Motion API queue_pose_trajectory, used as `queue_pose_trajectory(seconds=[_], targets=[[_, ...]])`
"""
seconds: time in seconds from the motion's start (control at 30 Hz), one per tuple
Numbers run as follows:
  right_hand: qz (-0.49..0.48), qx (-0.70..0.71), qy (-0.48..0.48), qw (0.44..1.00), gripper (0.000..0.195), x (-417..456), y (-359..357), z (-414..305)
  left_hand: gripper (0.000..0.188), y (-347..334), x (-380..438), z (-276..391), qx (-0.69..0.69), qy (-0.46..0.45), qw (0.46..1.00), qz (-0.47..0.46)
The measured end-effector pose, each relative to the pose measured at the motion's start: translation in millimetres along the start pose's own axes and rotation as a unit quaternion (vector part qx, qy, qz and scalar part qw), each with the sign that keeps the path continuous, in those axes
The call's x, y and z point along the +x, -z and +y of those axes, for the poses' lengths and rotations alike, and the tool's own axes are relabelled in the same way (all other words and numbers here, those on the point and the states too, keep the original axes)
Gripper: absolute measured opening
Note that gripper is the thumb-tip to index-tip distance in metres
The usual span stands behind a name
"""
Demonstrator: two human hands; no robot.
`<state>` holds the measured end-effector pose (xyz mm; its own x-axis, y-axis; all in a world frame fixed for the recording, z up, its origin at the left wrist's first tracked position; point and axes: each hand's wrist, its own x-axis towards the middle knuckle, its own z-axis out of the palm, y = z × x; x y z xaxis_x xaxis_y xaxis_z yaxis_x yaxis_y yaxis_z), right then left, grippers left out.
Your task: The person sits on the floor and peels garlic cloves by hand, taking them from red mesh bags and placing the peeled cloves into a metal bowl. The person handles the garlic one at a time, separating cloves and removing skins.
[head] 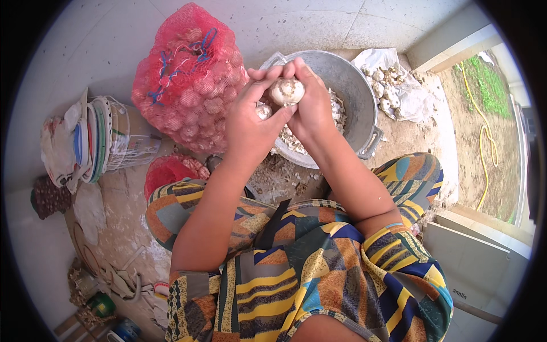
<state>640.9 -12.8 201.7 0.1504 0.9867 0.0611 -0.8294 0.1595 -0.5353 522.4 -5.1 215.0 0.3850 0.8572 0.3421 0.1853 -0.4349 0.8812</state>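
Both hands are raised together over a large metal pot (363, 98). A whole garlic bulb (287, 92) is held between them, root side facing me. My left hand (252, 124) cups it from the left, and a second garlic bulb (263, 111) rests in that palm, partly hidden by the thumb. My right hand (314, 104) grips the larger bulb from the right, fingertips over its top. Beneath the hands, loose garlic skins and pieces (292, 141) lie in the pot, partly covered by my wrists.
A full red mesh sack of garlic (201, 98) leans at the pot's left. Right of the pot, garlic bulbs (386, 87) lie on a white plastic bag (421, 100). Stacked buckets (102, 137) stand far left. A smaller red mesh bag (164, 173) touches my left knee.
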Motion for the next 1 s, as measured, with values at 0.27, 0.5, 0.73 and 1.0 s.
queue_pose_trajectory(seconds=[0.27, 0.5, 0.73, 1.0], targets=[[-0.059, -0.348, 0.065, 0.933, 0.028, -12.1, -5.9, -14.1, 0.036, 7.0, 4.9, 2.5, -0.033, 0.061, 0.997, -0.022], [0.012, -0.138, 0.029, 0.990, 0.033, -3.1, 2.9, -2.9, 0.039, 4.4, 2.7, 4.9, 0.073, -0.046, 0.996, -0.008], [-0.064, -0.308, 0.080, 0.946, 0.033, -8.8, -5.1, -8.9, 0.049, 6.6, 1.2, -2.9, -0.043, 0.070, 0.995, -0.053], [0.004, -0.102, 0.053, 0.993, 0.030, -7.5, -5.8, -6.2, 0.046, 4.8, 4.5, 5.9, -0.003, -0.067, 0.997, -0.031]])
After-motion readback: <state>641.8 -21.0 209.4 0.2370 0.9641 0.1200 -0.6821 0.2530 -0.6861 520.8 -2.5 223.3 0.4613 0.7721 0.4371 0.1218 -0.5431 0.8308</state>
